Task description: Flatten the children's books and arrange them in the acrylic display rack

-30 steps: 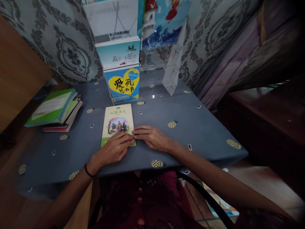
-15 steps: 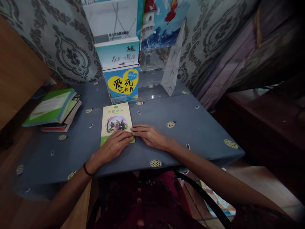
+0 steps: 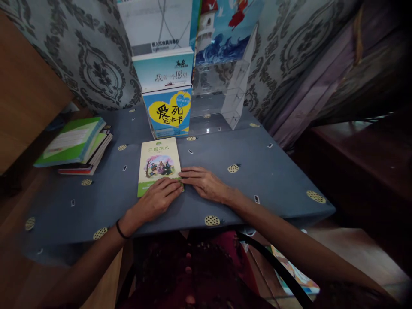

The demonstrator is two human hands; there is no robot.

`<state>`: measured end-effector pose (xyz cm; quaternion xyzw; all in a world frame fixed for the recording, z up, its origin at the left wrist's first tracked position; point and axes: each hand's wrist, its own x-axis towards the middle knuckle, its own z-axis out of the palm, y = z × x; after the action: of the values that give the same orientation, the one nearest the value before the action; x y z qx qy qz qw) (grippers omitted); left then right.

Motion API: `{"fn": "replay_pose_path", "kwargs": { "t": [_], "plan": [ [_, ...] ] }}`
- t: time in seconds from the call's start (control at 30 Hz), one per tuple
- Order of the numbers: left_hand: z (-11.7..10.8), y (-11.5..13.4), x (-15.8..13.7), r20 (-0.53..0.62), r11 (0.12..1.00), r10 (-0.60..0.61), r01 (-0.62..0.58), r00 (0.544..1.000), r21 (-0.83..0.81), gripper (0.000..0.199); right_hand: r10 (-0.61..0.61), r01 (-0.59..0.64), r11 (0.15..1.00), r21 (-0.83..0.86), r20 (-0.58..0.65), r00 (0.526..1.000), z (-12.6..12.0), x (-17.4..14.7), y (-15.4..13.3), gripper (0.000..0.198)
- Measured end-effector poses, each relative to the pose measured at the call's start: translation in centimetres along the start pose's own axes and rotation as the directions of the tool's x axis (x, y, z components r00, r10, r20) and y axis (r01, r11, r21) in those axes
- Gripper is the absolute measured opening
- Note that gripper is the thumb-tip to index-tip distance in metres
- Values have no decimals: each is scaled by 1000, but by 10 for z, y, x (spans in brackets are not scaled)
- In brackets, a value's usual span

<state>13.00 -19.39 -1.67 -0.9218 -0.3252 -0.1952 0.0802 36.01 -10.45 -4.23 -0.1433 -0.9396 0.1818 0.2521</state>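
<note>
A cream and green paperback book lies face up on the table, a picture of several figures on its cover. My left hand rests flat over the book's lower right corner, fingers stretched toward the right. Opposite it, my right hand lies with fingers extended, the tips touching the book's right edge. Neither hand is wrapped round anything. Just behind the book, a blue book with a yellow heart stands in a clear tiered display rack.
Above the blue book, a teal book and a grey-white book fill the rack's left side. A picture book with a lighthouse stands at upper right. Stacked books lie at the left on the blue tablecloth. A patterned curtain hangs behind.
The whole view has shifted slightly, so things appear a little further right. Both hands keep nearly the same place at the book, which still lies flat.
</note>
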Motion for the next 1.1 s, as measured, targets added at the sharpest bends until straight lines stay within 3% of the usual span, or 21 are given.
{"fn": "replay_pose_path", "kwargs": {
  "t": [0.8, 1.1],
  "plan": [
    [-9, 20, -11, 74, 991, -119, 113, 990, 73, 32, -76, 74, 995, -61, -23, 997, -1, -3, -4, 40],
    [-11, 26, -25, 40, 975, -204, 200, 978, 99, 31, -78, 76, 996, -51, -41, 996, 0, -3, -4, 35]
  ]
}}
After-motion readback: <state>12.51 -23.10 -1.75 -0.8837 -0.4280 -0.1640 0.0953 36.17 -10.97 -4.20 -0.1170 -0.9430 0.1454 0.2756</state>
